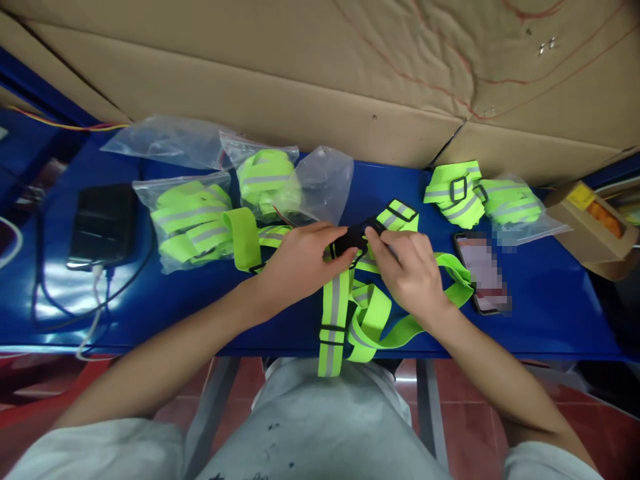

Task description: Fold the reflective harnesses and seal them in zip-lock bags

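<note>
A neon-yellow reflective strap harness (334, 297) with grey stripes lies at the middle of the table, its ends hanging over the front edge. Several of its straps meet at a black piece (353, 240), partly covered by fingers. My left hand (300, 260) pinches this black piece from the left, thumb below and fingers above. From the right, my right hand (413, 270) has curled fingers on the same piece, with a fingertip pressed on its top. Black slide buckles (333, 335) sit on the straps. A loop (245, 239) of strap stands up left of my left hand.
Bagged yellow straps (193, 223) and another bag (270, 177) lie at left and back. At right are a folded strap bundle (457, 193), a bagged one (513, 200), a phone (483, 270) and a cardboard box (590, 230). A black device (103, 223) with cables sits far left.
</note>
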`<state>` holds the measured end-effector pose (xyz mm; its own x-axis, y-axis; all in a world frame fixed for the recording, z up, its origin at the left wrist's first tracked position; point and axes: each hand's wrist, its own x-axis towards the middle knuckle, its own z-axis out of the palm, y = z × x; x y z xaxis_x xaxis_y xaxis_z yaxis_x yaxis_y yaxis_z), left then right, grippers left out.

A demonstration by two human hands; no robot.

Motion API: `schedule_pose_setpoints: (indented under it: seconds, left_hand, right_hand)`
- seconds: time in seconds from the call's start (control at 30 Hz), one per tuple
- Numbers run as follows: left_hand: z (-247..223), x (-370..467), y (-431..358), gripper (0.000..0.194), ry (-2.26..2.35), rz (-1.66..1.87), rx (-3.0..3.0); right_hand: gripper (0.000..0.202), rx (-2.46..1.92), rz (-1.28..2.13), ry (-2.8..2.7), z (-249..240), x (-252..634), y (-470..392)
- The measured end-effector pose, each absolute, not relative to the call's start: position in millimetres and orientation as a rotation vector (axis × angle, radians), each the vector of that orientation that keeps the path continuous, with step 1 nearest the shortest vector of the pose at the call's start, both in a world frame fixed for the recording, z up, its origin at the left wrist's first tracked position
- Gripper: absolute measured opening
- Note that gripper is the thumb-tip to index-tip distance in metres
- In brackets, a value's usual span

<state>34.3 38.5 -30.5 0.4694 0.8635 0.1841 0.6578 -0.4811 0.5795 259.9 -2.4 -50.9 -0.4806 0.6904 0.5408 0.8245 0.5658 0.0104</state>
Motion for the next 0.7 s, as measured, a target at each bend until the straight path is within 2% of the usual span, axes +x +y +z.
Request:
schedule_pose_setpoints:
  seconds: [0.23,0.5,0.63,0.7]
  left_hand:
    - [-35.6,31.7,47.4,0.034,1.202,0.569,2.182]
    - [-43.0,28.4,58.5,0.042,1.089,0.743,1.984]
    - [-32.2,22.6,57.3,0.041,1.045,0.774,1.975]
    - [-26.2,19.5,55.4,0.040,0.988,0.778,1.967]
  right_hand:
    - [0.074,-1.183,-0.351,-2.391,-57.2,247.2,-3.9]
    - [0.053,-1.131,-0.091,-2.492,-47.5,250.9,-3.9]
    - [0.065,-1.129,-0.005,-2.329,-7.8,261.9,2.8]
    - [0.060,-1.189,0.013,-2.258,9.5,267.7,8.5]
